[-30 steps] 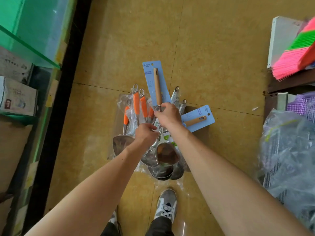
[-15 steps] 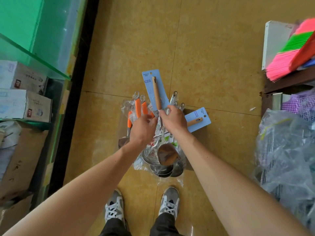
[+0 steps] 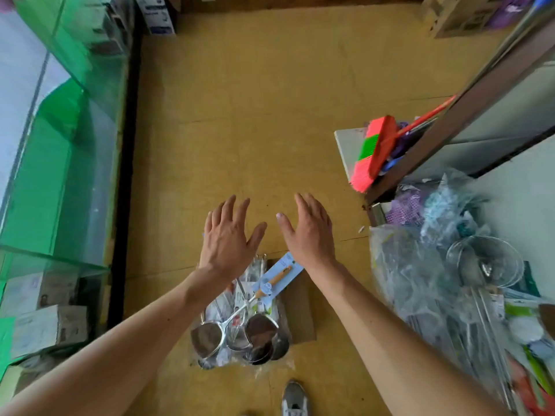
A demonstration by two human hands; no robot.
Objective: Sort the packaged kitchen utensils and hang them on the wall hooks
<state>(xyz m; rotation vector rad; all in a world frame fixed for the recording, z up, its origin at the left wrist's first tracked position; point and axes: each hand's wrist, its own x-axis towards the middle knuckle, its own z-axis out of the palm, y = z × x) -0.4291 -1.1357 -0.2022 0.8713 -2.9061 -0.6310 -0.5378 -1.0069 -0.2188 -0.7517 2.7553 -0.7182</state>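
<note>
Close to our shoe (image 3: 295, 397), the pile of packaged utensils (image 3: 237, 334) lies on the floor (image 3: 255, 115), partly on a bit of brown cardboard (image 3: 301, 319), with the shiny bowls toward us and the handles pointing away. One ladle on a blue card (image 3: 274, 279) lies slanted on top. Our left hand (image 3: 226, 238) and right hand (image 3: 309, 232) hang over the far end of the pile, both wide, fingers spread, holding nothing. The handles cross each other and the bags look slippery, so we think pulling one out could drag the others along (and our foot is near enough to step on them). We see no wall hooks here. The floor is yellow-brown with thin lines. A green glass case (image 3: 60, 145) runs along the left, a pink and green broom (image 3: 374, 148) and heaps of clear bags (image 3: 420, 295) sit on the right, and boxes (image 3: 157, 16) stand at the far end.
</note>
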